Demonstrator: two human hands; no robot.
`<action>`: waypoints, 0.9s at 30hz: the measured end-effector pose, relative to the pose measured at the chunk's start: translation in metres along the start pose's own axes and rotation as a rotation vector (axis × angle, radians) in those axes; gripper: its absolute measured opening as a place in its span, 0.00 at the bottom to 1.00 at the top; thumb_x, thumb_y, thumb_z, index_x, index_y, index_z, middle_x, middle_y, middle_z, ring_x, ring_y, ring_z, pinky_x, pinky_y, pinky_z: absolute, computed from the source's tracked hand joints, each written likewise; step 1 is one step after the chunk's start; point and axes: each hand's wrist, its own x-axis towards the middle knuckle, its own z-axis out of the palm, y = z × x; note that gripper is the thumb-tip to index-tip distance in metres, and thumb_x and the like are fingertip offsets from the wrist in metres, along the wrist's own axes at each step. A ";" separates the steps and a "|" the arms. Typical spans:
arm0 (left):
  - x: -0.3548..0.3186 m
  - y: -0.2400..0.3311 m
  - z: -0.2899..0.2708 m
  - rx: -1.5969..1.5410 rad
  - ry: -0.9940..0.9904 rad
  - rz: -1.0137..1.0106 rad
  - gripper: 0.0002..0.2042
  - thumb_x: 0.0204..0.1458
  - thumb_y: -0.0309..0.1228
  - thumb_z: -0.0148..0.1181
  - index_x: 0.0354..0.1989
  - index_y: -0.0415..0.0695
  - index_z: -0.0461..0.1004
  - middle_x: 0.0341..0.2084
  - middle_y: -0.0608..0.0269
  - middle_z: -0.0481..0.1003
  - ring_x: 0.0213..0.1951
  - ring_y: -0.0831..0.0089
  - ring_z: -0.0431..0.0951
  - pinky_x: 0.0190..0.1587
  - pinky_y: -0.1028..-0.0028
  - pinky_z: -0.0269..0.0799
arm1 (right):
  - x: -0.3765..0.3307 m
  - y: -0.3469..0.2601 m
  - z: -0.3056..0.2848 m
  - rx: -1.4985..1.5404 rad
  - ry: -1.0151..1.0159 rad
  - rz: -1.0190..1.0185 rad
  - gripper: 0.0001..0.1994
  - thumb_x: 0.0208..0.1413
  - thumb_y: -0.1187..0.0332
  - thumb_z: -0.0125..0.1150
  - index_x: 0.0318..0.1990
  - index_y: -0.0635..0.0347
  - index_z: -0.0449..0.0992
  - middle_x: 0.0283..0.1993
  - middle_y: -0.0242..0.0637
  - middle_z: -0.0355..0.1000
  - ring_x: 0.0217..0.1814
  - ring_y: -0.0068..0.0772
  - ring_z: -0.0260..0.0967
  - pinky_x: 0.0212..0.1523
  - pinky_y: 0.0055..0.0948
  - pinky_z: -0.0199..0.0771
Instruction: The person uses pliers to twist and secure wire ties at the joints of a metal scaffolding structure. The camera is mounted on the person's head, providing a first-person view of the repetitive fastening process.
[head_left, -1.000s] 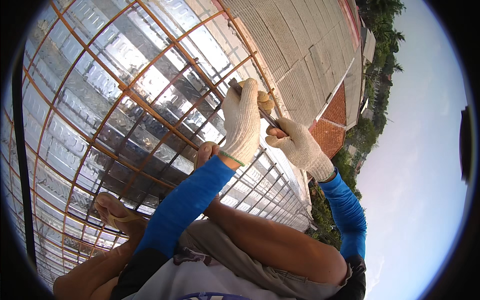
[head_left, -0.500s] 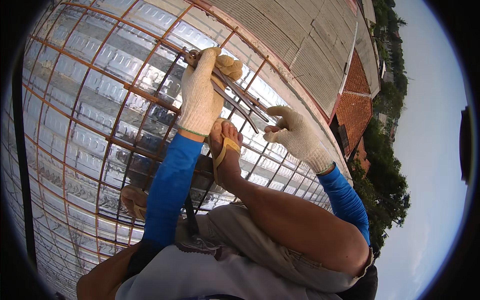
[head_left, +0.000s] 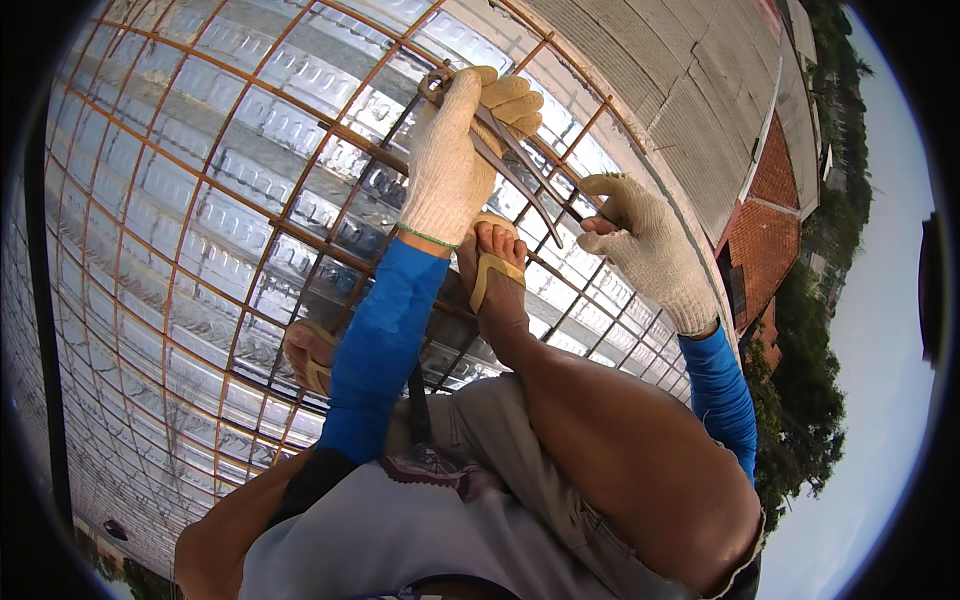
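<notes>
In my gloved left hand (head_left: 455,150) is a pair of pincers (head_left: 520,184), gripped near their round dark head. Two long, thin metal handles reach out from that hand toward the lower right, spread slightly apart. My gloved right hand (head_left: 645,245) hovers just beyond the handle ends, its index finger and thumb curved and apart. A bare fingertip shows through that glove; I make out nothing held there. Beneath both hands runs a grid of rusty reinforcing bars (head_left: 340,130). My sandalled foot (head_left: 497,255) stands on the grid below the left hand.
Under the bars lies shiny ribbed metal decking (head_left: 220,225). A concrete edge (head_left: 690,225) runs along the right side, with grey corrugated roofing (head_left: 700,90) and a tiled roof (head_left: 765,215) beyond. My other foot (head_left: 310,350) is on the bars to the left.
The view has shifted, so hands, feet and grid appear farther right. The left hand still grips the pincers, and the right hand keeps nearly the same pose by the handle ends.
</notes>
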 end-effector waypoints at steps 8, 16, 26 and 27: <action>0.015 0.002 -0.019 -0.130 -0.046 0.022 0.21 0.74 0.44 0.46 0.63 0.39 0.65 0.61 0.40 0.71 0.63 0.47 0.75 0.65 0.44 0.76 | 0.062 0.023 -0.019 0.068 -0.348 -0.057 0.15 0.53 0.78 0.62 0.49 0.68 0.82 0.36 0.29 0.76 0.37 0.19 0.70 0.42 0.24 0.74; 0.014 -0.010 -0.035 -0.061 0.269 0.049 0.27 0.75 0.45 0.41 0.71 0.35 0.56 0.67 0.36 0.64 0.69 0.42 0.67 0.70 0.43 0.70 | 0.096 0.061 -0.061 0.031 -0.420 -0.050 0.10 0.42 0.76 0.63 0.35 0.68 0.80 0.25 0.28 0.69 0.23 0.18 0.62 0.22 0.28 0.64; -0.033 0.022 -0.048 0.301 0.540 0.187 0.18 0.70 0.38 0.53 0.58 0.34 0.72 0.49 0.49 0.77 0.51 0.61 0.81 0.54 0.62 0.79 | 0.077 0.116 -0.172 0.148 -0.325 0.240 0.13 0.54 0.70 0.63 0.44 0.71 0.79 0.32 0.36 0.75 0.29 0.21 0.71 0.28 0.24 0.70; -0.033 0.018 -0.044 0.355 0.558 0.172 0.16 0.70 0.36 0.54 0.55 0.35 0.74 0.48 0.50 0.78 0.50 0.63 0.81 0.52 0.64 0.80 | 0.067 0.107 -0.178 0.115 -0.252 0.179 0.10 0.47 0.71 0.63 0.35 0.68 0.82 0.23 0.30 0.71 0.21 0.17 0.66 0.21 0.23 0.65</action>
